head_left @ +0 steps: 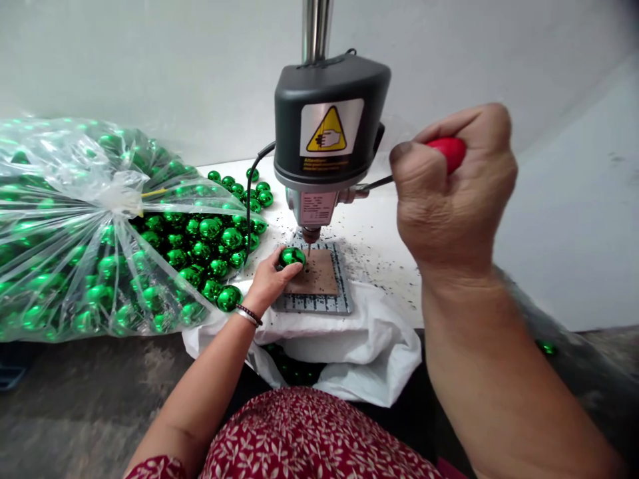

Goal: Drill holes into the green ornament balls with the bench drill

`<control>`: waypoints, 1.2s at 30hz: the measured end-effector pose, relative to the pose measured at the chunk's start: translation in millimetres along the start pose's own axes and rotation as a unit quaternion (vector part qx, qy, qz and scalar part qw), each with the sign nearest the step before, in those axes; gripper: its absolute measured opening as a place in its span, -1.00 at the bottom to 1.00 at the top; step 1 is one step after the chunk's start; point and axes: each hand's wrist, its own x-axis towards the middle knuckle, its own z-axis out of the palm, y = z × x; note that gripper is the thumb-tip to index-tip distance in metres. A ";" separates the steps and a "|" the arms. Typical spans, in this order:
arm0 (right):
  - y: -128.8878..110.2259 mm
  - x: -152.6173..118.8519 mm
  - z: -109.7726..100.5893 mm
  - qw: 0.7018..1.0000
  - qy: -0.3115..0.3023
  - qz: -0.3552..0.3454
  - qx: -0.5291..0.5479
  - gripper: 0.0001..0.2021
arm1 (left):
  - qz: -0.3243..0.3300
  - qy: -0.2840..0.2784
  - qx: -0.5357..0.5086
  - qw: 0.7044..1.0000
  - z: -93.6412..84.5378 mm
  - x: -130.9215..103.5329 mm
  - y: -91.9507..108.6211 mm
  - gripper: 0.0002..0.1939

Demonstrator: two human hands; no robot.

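Green ball (292, 256), one — held in left hand (269, 279), beside drill bit (309, 250). Red knob (453, 153), one — gripped by right hand (459, 199), partly hidden. Bagged balls (112, 266): overlapping, uncountable.

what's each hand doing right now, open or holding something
Left hand: closed on a shiny green ball, at the brown board.
Right hand: closed around the red knob of the drill press lever.
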 end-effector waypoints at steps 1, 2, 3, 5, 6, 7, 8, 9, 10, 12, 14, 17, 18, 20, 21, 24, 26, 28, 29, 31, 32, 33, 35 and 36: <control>0.1 0.3 -0.3 1.000 -0.002 0.000 0.001 -0.83 | -0.003 -0.005 0.008 1.000 1.0 0.7 0.1 -0.40; 0.5 0.8 -0.5 1.000 -0.002 -0.003 0.005 -0.83 | -0.007 -0.010 0.015 1.000 1.9 1.1 0.2 -0.38; 1.0 1.2 -0.5 1.000 -0.003 -0.007 0.012 -0.83 | -0.010 -0.016 0.024 1.000 2.5 1.6 0.1 -0.37; 2.2 2.1 -0.4 1.000 -0.004 -0.012 0.027 -0.84 | -0.012 -0.023 0.044 0.999 3.6 2.4 -0.4 -0.35; 2.7 2.3 -0.4 0.999 -0.005 -0.014 0.033 -0.84 | -0.012 -0.022 0.057 0.998 3.9 2.8 -0.6 -0.34; 3.1 2.5 -0.5 0.999 -0.006 -0.015 0.037 -0.84 | -0.010 -0.020 0.072 0.997 4.2 3.3 -0.7 -0.34; 3.2 2.5 -0.6 0.999 -0.008 -0.015 0.037 -0.84 | -0.005 -0.018 0.087 0.996 4.4 3.7 -0.5 -0.35; 3.3 2.4 -0.8 0.999 -0.009 -0.016 0.036 -0.83 | 0.001 -0.016 0.103 0.995 4.6 4.1 0.1 -0.35; 3.3 2.2 -1.0 0.999 -0.010 -0.016 0.036 -0.83 | 0.009 -0.015 0.117 0.993 4.7 4.3 1.1 -0.36; 3.3 1.9 -1.5 0.999 -0.012 -0.013 0.035 -0.83 | 0.025 -0.016 0.145 0.989 5.1 4.3 4.6 -0.38; 3.6 1.7 -1.9 0.999 -0.013 -0.010 0.038 -0.84 | 0.034 -0.020 0.179 0.983 5.9 3.6 10.1 -0.39; 4.6 1.8 -2.4 0.999 -0.011 -0.019 0.039 -0.84 | 0.040 -0.024 0.243 0.969 8.0 1.7 19.9 -0.39; 4.8 1.8 -2.6 0.999 -0.012 -0.026 0.036 -0.84 | 0.046 -0.028 0.262 0.964 8.8 1.3 22.9 -0.39; 4.5 1.7 -2.9 0.999 -0.017 -0.036 0.024 -0.83 | 0.065 -0.048 0.286 0.955 10.4 1.1 27.5 -0.38; 4.1 1.6 -3.1 0.999 -0.019 -0.037 0.017 -0.82 | 0.071 -0.061 0.290 0.952 11.1 1.4 28.8 -0.37; 2.0 1.4 -3.5 0.999 -0.023 -0.023 0.006 -0.82 | 0.059 -0.083 0.273 0.957 12.7 3.7 27.7 -0.34; 0.7 1.5 -3.5 1.000 -0.025 -0.016 0.005 -0.83 | 0.045 -0.081 0.241 0.966 13.6 5.2 23.4 -0.32; 0.2 1.7 -3.4 1.000 -0.027 -0.014 0.002 -0.84 | 0.045 -0.075 0.207 0.974 14.7 6.0 17.9 -0.31; 0.3 1.7 -3.2 1.000 -0.029 -0.013 -0.002 -0.83 | 0.048 -0.071 0.194 0.977 15.4 6.0 15.2 -0.31; 1.5 1.2 -2.9 0.999 -0.028 -0.011 -0.012 -0.82 | 0.052 -0.062 0.183 0.980 17.1 5.4 10.7 -0.33; 2.6 0.3 -2.8 1.000 -0.023 -0.015 -0.013 -0.81 | 0.053 -0.057 0.183 0.980 18.0 5.0 9.0 -0.34; 3.8 -0.9 -2.7 1.000 -0.017 -0.023 -0.011 -0.81 | 0.054 -0.051 0.185 0.980 18.8 4.6 7.8 -0.34; 6.9 -5.0 -2.9 0.999 -0.001 -0.046 -0.001 -0.84 | 0.053 -0.044 0.187 0.980 20.3 4.0 6.2 -0.34; 8.6 -7.6 -3.1 0.998 0.005 -0.055 0.004 -0.85 | 0.053 -0.042 0.188 0.980 20.8 3.8 5.7 -0.34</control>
